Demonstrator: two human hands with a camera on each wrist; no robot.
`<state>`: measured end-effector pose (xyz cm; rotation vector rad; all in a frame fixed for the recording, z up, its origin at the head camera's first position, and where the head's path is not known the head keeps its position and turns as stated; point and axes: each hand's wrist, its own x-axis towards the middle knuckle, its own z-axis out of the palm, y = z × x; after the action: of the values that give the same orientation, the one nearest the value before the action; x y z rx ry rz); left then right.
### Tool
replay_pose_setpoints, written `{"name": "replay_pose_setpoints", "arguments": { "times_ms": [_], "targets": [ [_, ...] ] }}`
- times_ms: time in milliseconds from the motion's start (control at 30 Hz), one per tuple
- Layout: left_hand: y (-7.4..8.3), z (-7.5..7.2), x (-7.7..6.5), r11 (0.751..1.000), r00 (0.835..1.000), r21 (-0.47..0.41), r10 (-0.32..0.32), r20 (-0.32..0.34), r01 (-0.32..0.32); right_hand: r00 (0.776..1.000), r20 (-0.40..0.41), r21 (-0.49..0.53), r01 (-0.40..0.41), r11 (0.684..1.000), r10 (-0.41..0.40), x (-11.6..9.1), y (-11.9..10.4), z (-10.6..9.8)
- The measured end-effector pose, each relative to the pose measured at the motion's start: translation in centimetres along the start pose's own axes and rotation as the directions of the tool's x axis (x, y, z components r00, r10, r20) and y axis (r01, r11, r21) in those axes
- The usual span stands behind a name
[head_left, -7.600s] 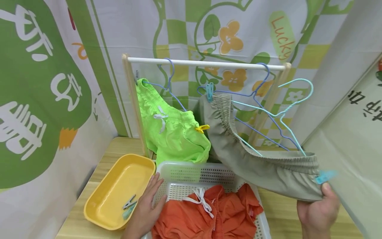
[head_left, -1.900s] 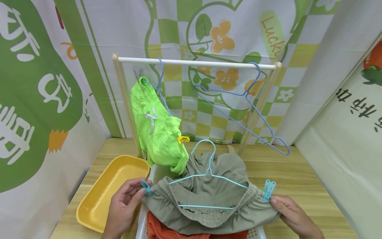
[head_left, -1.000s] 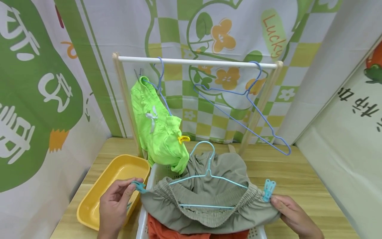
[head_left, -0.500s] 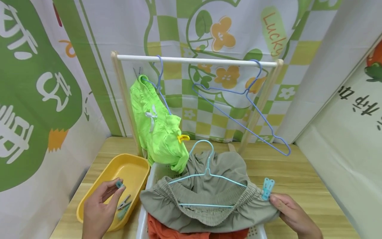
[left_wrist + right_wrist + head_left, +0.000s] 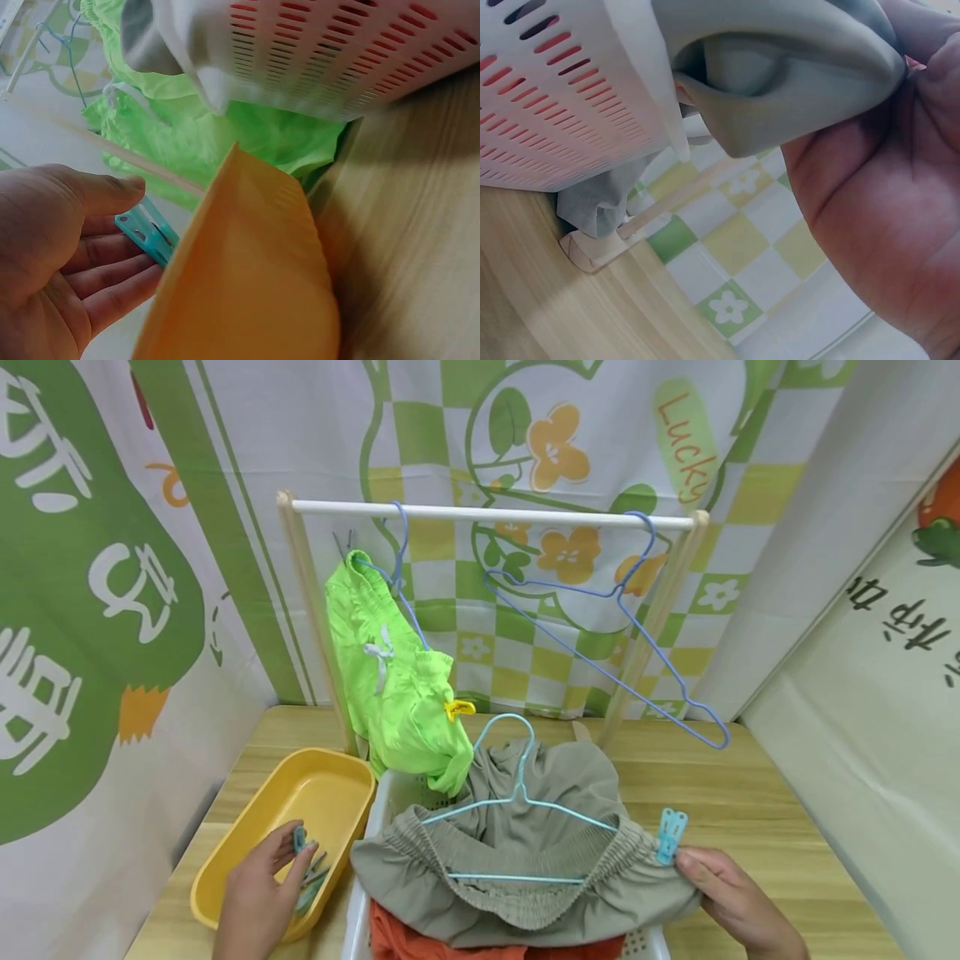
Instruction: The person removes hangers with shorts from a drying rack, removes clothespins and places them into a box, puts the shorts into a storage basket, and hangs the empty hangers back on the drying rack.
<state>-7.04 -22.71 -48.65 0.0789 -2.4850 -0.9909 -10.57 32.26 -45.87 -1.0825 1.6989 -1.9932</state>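
My left hand (image 5: 257, 893) is over the yellow basin (image 5: 217, 868), pinching a light blue clothespin (image 5: 147, 234) between thumb and fingers. More clothespins (image 5: 309, 889) lie in the basin beside it. Grey shorts (image 5: 637, 906) with an elastic waist are spread over the white basket (image 5: 358, 927), and a light blue hanger (image 5: 519, 792) sits inside the waistband. At the right end of the waistband, my right hand (image 5: 735, 897) pinches the cloth. Another light blue clothespin (image 5: 671, 837) is clipped there, right by the thumb. The left end of the waistband carries no clip.
Behind the basket stands a rack with a white rail (image 5: 480, 513). Green shorts (image 5: 397, 693) hang at its left on a blue hanger, with a yellow clothespin (image 5: 459, 708). A bare blue hanger (image 5: 600, 664) hangs at the right. Orange cloth (image 5: 435, 947) shows under the grey shorts.
The grey shorts on their hanger came down from the rack side onto the basket. My left hand took the clothespin off the left waistband end and moved left over the basin. The right hand stayed.
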Motion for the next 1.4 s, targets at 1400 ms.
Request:
{"name": "replay_pose_setpoints", "arguments": {
  "times_ms": [1400],
  "targets": [
    [14.0, 2.0, 2.5, 0.678, 0.737, -0.495, 0.668, 0.106, -0.543, 0.996, -0.027, -0.172, 0.078, 0.982, -0.084, 0.4, 0.4, 0.3]
  ]
}}
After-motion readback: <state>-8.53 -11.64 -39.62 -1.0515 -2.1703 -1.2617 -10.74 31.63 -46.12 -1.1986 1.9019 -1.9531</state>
